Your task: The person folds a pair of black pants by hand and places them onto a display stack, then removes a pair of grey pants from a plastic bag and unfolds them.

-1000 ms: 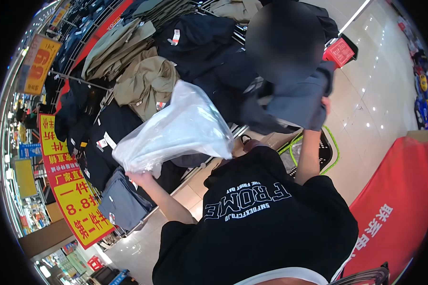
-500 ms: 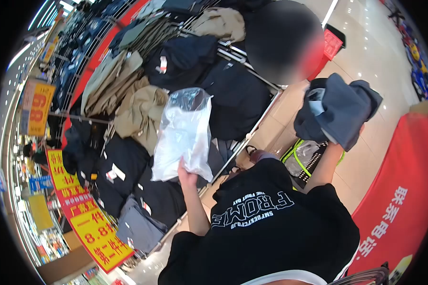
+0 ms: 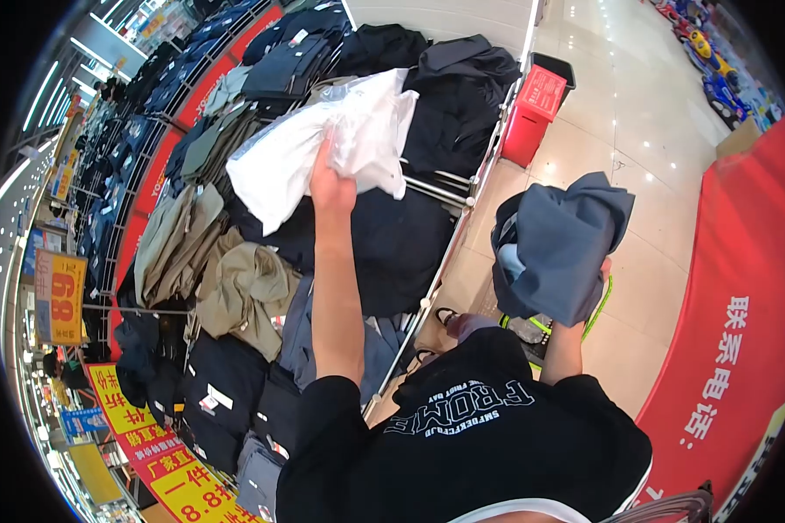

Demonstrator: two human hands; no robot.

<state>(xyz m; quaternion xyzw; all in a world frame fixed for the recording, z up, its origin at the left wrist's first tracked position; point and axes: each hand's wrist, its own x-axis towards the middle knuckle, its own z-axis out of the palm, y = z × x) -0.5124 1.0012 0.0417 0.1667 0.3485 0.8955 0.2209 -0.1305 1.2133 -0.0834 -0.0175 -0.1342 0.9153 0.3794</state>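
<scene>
My left hand [image 3: 331, 185] is closed on a plastic bag [image 3: 275, 166], partly see-through and white, which it holds out over the clothes rack. The bag lies tilted and crumpled, its far end toward the upper right. On the other side, my right hand [image 3: 605, 268] grips a bunched dark grey garment [image 3: 576, 231] from beneath; most of its fingers are hidden by the cloth. A light blue patch shows in the folds. Below the bag lie dark folded garments [image 3: 384, 253] and a crumpled khaki garment [image 3: 244, 288].
A metal rail [image 3: 445, 270] edges the rack. Beyond it stands a red bin [image 3: 532, 113] on the tiled floor [image 3: 645, 174]. A red banner [image 3: 724, 288] is at the right. Yellow and red signs [image 3: 170, 462] hang at lower left. A green-edged basket [image 3: 532, 336] sits below the garment.
My left hand has reached farther forward with the bag, which now lies more sideways. My right hand and the grey garment appear lower in view. The blurred figure at the top is out of view.
</scene>
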